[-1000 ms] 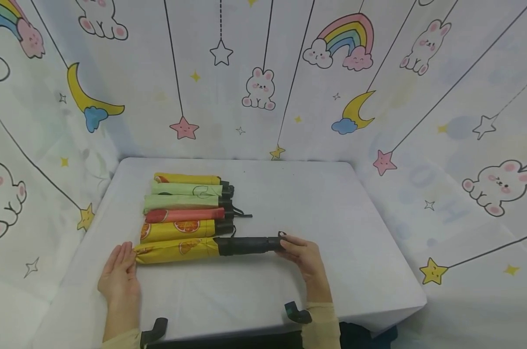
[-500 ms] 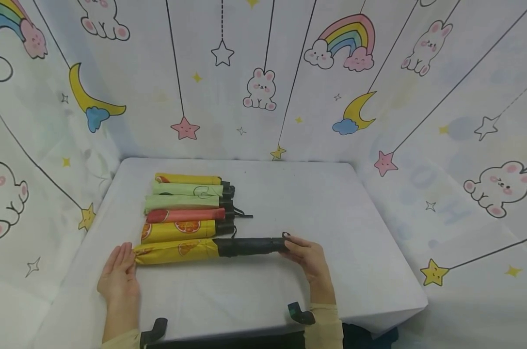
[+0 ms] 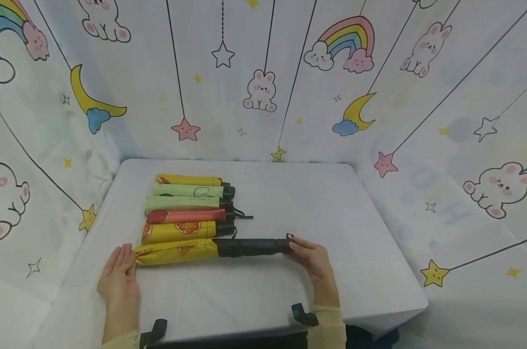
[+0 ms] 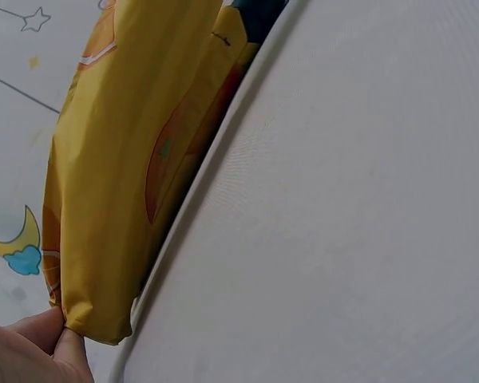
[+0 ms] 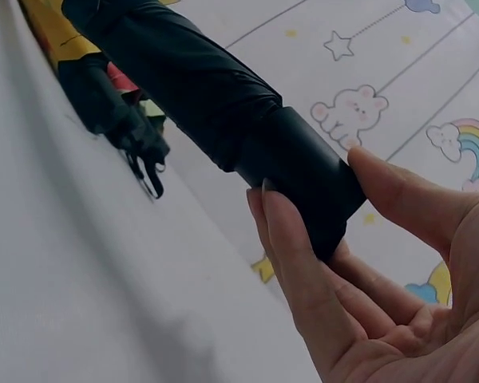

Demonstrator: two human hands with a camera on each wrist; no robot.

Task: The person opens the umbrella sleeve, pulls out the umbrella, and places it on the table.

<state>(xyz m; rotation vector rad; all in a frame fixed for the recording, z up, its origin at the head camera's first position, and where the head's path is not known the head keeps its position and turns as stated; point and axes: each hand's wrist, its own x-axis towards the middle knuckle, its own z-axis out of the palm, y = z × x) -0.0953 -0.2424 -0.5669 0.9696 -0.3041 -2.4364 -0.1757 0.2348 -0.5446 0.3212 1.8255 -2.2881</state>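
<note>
A folding umbrella (image 3: 254,247) lies across the near part of the table, part way out of its yellow orange-print sleeve (image 3: 176,252). Its folded black cloth and black handle (image 5: 303,171) show on the right. My left hand (image 3: 119,276) pinches the sleeve's closed end between thumb and finger, seen at the lower left of the left wrist view. With thumb and fingertips my right hand (image 3: 313,259) grips the handle's end, where a small black loop shows. Just beyond lies another yellow orange-print umbrella (image 3: 180,232), in its sleeve.
Farther back, a red umbrella (image 3: 186,216), two pale green umbrellas (image 3: 184,202) and a yellow umbrella (image 3: 189,180) lie side by side, handles to the right. They rest on a white-covered table (image 3: 324,208). Printed curtains (image 3: 150,72) stand behind and beside it.
My right hand has moved a little to the right with the handle, and slightly more of the black umbrella shows outside the sleeve. The left hand and the sleeve stay nearly still.
</note>
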